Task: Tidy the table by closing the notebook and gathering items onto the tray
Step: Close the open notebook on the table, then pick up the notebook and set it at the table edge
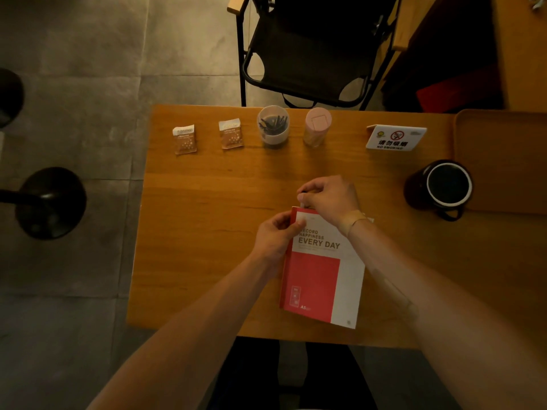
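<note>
Starting at the upper left of the table [189, 261], we see two small sachets: the left sachet [184, 139] and the right sachet [231, 133], lying apart from each other. Next along the far edge stand a clear cup of dark sticks [273, 126] and a pink-lidded jar [317, 126], then a no-smoking sign [396, 137].

In the lower centre, our left hand [273, 235] pinches the top left corner of the notebook [321, 273] at its red spine, thumb on the cover. The notebook lies shut (cover up, title readable) and slightly askew. Our right hand [330, 196] sits just beyond its top edge, fingers curled together around something small and pale; what it is, we cannot tell.

Toward the right, a dark mug [442, 186] stands partly over the rim of the tray [503, 161], which runs off the right edge of the frame.

We judge the risks so: lifting the notebook by one corner could let it fan open again, and carrying it rightward could clip the mug, which looks unsteady on that rim.
</note>
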Tool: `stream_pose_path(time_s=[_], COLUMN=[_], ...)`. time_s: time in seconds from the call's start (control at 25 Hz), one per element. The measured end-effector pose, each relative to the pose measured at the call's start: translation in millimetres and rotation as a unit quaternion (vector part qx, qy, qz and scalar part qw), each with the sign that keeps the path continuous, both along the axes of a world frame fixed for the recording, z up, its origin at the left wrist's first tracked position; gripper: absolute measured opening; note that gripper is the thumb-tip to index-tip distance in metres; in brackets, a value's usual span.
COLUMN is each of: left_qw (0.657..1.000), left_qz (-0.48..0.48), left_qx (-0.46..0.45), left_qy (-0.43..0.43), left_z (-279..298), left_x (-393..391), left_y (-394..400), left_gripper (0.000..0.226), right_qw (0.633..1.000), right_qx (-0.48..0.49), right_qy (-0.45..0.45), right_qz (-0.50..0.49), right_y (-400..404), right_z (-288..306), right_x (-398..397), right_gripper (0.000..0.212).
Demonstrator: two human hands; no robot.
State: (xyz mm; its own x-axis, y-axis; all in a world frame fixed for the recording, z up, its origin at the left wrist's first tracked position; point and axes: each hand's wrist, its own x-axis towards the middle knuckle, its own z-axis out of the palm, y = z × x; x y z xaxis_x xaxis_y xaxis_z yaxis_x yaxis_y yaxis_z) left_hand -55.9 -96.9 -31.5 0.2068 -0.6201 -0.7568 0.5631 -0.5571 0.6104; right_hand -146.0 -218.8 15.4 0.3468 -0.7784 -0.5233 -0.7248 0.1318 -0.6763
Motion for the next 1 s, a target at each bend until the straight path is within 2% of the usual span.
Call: stream_pose_path(time_s=[0.2, 0.6, 0.64, 0.72, 0.76, 0.84, 0.92, 1.0], left_qw=[1.000, 1.000, 1.000, 1.000, 0.999, 0.999, 0.999, 0.999], left_qz=[0.017, 0.019, 0.017, 0.012, 0.008, 0.000, 0.007, 0.016], left_qx=[-0.010, -0.011, -0.010, -0.010, -0.010, -0.010, -0.007, -0.009], left_qy=[0.006, -0.002, -0.008, -0.022, -0.031, -0.046, -0.047, -0.046], left_z=[3.6, 5.1, 5.7, 7.0, 8.3, 13.5, 19.8, 29.4], left_x=[5.2, 4.7, 4.0, 3.1, 2.8, 1.4, 0.1, -0.8], left_y=[-1.2, 3.3, 3.5, 4.8, 5.9, 8.8, 11.9, 15.0], left_gripper=[0.026, 0.028, 0.027, 0.025, 0.024, 0.023, 0.024, 0.023], right_qw=[0.999, 0.999, 0.997, 0.982, 0.973, 0.979, 0.995, 0.978], right_qx=[0.000, 0.008, -0.019, -0.112, -0.142, -0.124, -0.022, 0.092], right_qy=[-0.029, -0.010, 0.009, 0.100, 0.142, 0.158, 0.075, -0.061], right_qz=[-0.025, 0.051, 0.071, 0.114, 0.112, 0.045, -0.065, -0.174], right_y=[4.9, 5.5, 8.0, 17.6, 24.0, 36.9, 47.0, 55.1], right_z=[4.5, 3.8, 2.9, -1.3, -3.0, -3.1, -2.9, 2.3], right_x=[-1.3, -8.4, -10.1, -19.1, -26.2, -42.5, -58.6, -73.3], right_gripper=[0.005, 0.008, 0.015, 0.042, 0.059, 0.084, 0.099, 0.108])
